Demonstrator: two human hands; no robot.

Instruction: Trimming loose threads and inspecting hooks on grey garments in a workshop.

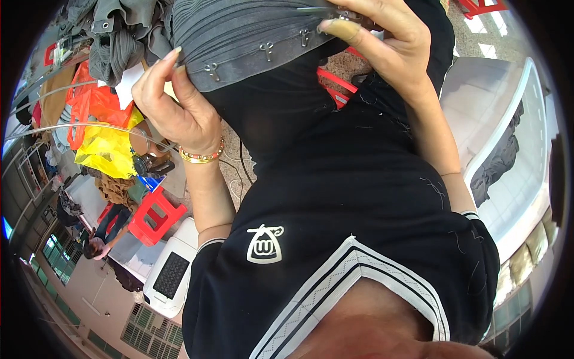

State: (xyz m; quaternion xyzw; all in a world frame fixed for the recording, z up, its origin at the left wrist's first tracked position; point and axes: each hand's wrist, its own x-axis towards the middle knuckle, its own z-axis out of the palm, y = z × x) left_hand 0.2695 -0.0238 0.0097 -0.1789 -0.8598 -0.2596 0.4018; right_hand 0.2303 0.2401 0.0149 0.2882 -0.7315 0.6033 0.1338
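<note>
A dark grey pleated garment (239,36) lies across my lap at the top of the view. A smooth band along its near edge carries metal hooks, one of them a hook (266,52) near the middle. My left hand (176,110), with bracelets at the wrist, pinches the band's left end between thumb and fingers. At the band's right part, my right hand (388,42) has its fingers closed on the edge beside more metal pieces. Its thumb has a yellowish covering at the tip. A thin shiny strip (314,9) shows beside the right fingers; what it belongs to is hidden.
More grey garments (116,42) are heaped at the upper left, above orange and yellow plastic bags (107,149). A red stool (156,216) and a white box (170,269) stand left. At right is a white bin (526,137) with dark cloth. Another person (104,242) is farther left.
</note>
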